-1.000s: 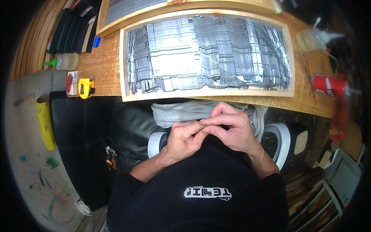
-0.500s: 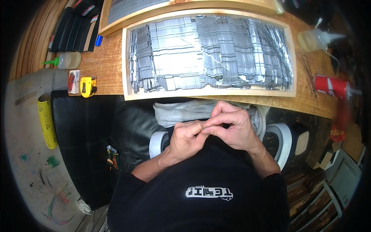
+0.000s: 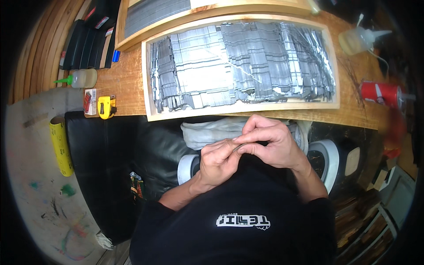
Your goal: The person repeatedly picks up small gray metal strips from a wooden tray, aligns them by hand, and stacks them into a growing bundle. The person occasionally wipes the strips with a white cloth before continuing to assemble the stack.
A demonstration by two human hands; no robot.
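Strip (image 3: 239, 147), thin and mostly hidden, sits between left hand (image 3: 219, 161) and right hand (image 3: 274, 142), both pinching it, on the person's side of the tabletop (image 3: 125, 79). Bending too hard could crack it; a loose pinch could drop it onto the shirt (image 3: 274, 190).

Block lettering stands in a white print (image 3: 243, 221) on the black shirt (image 3: 229, 245).

Left hand (image 3: 218, 163) and right hand (image 3: 274, 143) apparently touch (left fingers (image 3: 214, 153) curled).
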